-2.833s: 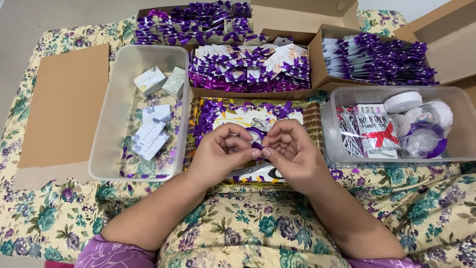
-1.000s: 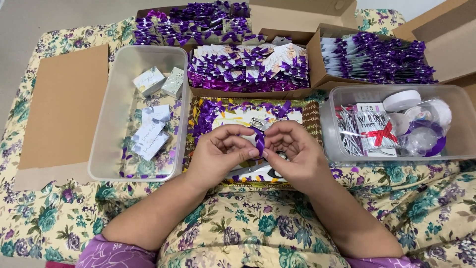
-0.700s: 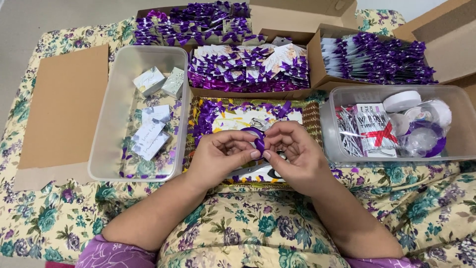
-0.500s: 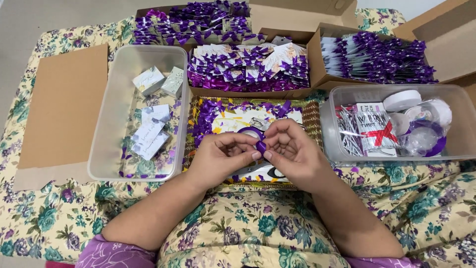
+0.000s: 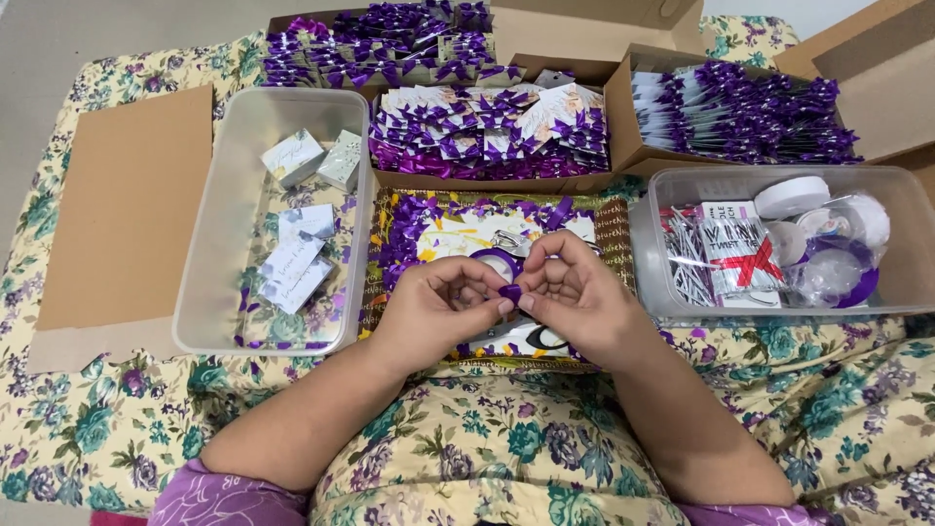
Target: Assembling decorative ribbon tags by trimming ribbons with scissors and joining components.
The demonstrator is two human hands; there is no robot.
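Note:
My left hand (image 5: 440,310) and my right hand (image 5: 577,300) meet at the middle of the view, fingertips pinched together on a small piece of purple ribbon (image 5: 510,291). Both hands hover over a shallow tray (image 5: 612,234) with a patterned bottom, strewn with purple ribbon bows and a roll of purple ribbon (image 5: 492,261). A pair of scissors (image 5: 531,336) lies partly hidden under my hands.
A clear plastic bin (image 5: 224,195) on the left holds small white boxes. A second clear bin (image 5: 911,234) on the right holds tape rolls and twist ties. Cardboard boxes (image 5: 623,127) of purple-bowed packets line the back. A flat cardboard sheet (image 5: 122,209) lies far left on the floral cloth.
The ribbon loop that stood up between my fingers has been folded down into a small pinched piece. My hands have stayed in the same place.

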